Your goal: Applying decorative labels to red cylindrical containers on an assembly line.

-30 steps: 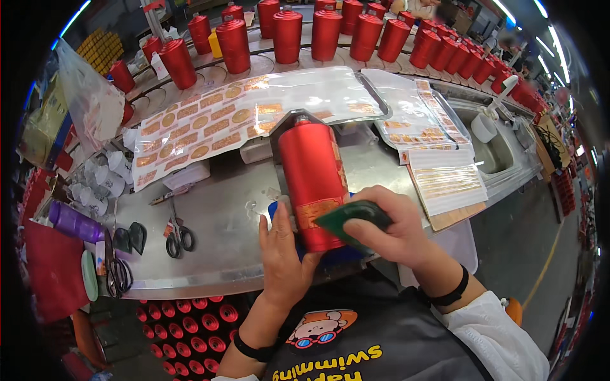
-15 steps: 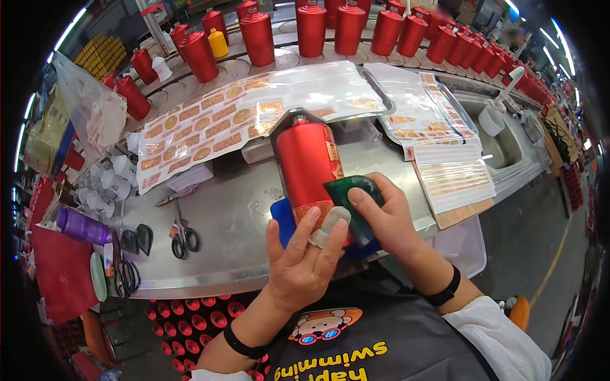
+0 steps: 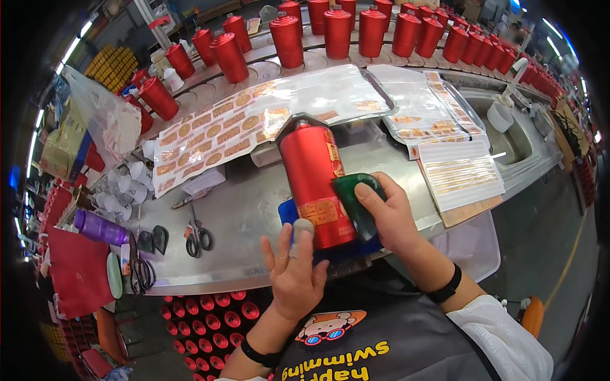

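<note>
A red bottle (image 3: 306, 166) lies tilted in a dark cradle on the metal bench, its neck pointing away from me. An ornate gold label (image 3: 321, 211) sits on its lower part, and another gold label (image 3: 334, 155) runs along its right side. My right hand (image 3: 394, 216) grips a dark green, glossy scraper (image 3: 358, 198) against the bottle's lower right side. Beside the bottle's lower left, my left hand (image 3: 293, 273) is open, fingers spread and nothing held. One of its fingertips wears a pale finger cot (image 3: 304, 227). A blue piece (image 3: 287, 211) shows partly beneath the bottle.
Sheets of gold stickers (image 3: 219, 130) lie beyond the bottle, with strip labels (image 3: 460, 178) to the right. Scissors (image 3: 197, 236), dark heart-shaped pieces (image 3: 161, 239) and a purple bottle (image 3: 100, 228) are at left. Red bottles (image 3: 337, 35) line a conveyor behind; a sink (image 3: 511, 143) is at far right.
My left hand has come off the bottle toward the lower left, uncovering the lower gold label. The conveyor's red bottles have shifted right, and the small yellow bottle no longer shows. The view has shifted slightly.
</note>
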